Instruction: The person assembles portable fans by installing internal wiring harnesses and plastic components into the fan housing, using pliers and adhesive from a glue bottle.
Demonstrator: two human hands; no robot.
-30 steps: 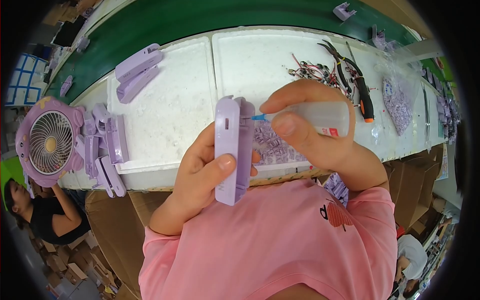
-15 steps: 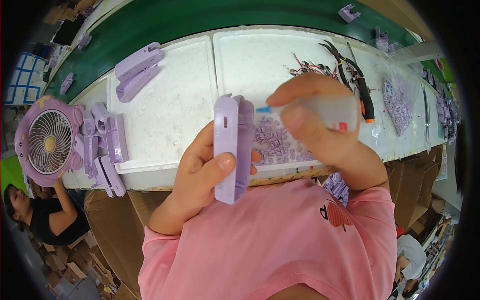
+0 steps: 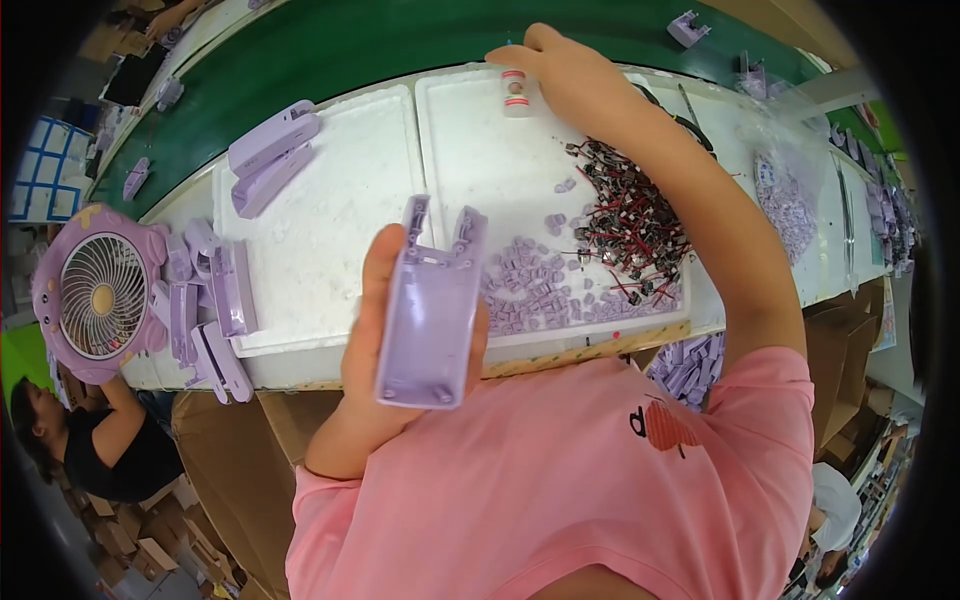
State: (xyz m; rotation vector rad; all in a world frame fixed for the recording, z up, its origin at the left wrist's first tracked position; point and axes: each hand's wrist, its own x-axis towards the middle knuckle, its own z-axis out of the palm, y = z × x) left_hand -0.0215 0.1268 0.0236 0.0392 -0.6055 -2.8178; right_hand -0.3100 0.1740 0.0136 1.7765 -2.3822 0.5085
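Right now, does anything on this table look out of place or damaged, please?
Nothing looks clearly damaged; I see no crack in the shell in the left hand. Only a few stray pieces look slightly odd: they lie apart from the main purple pile, beside the tangled wires.

Shows white table (image 3: 825,275) across middle, green strip (image 3: 400,35) beyond; at far left, blue-gridded panel (image 3: 45,170); lower left, boxes (image 3: 155,553) strewn on floor; right, brown carton (image 3: 850,345).

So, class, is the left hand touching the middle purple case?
Touching: the head view shows the left hand gripping the purple case from both sides.
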